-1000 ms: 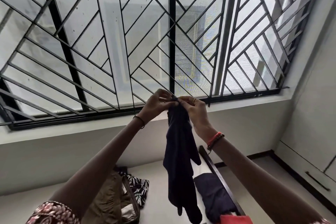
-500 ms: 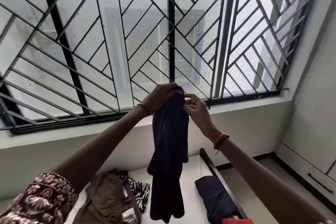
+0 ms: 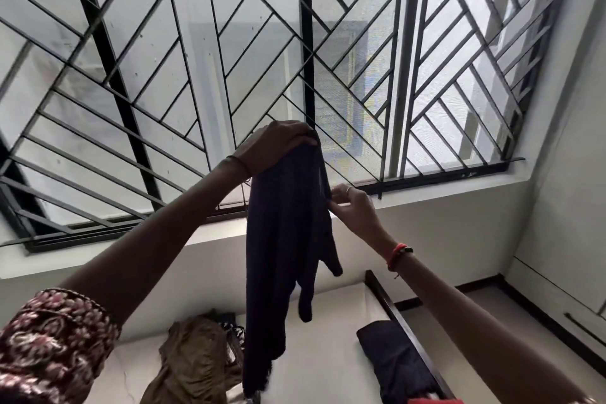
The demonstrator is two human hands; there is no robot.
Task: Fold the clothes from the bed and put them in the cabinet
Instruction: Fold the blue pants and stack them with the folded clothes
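A dark navy garment (image 3: 282,239) hangs in the air in front of the window, held up at head height. My left hand (image 3: 275,144) grips its top, with the cloth draped over the fingers. My right hand (image 3: 349,203) pinches the garment's right edge a little lower. Below lies the bed (image 3: 331,364) with a white sheet. On it sit an olive-brown garment (image 3: 193,361), a patterned black-and-white piece (image 3: 234,334) and a folded dark garment (image 3: 390,357). A red item (image 3: 433,401) peeks in at the bottom edge.
A large window with a black metal grille (image 3: 196,75) fills the wall behind the bed. The bed's dark wooden frame (image 3: 403,321) runs along its right side. A pale cabinet with a dark handle (image 3: 583,328) stands at the far right.
My left hand has risen with the garment's top while my right hand has slid down along its right edge. The hanging cloth has spread wider.
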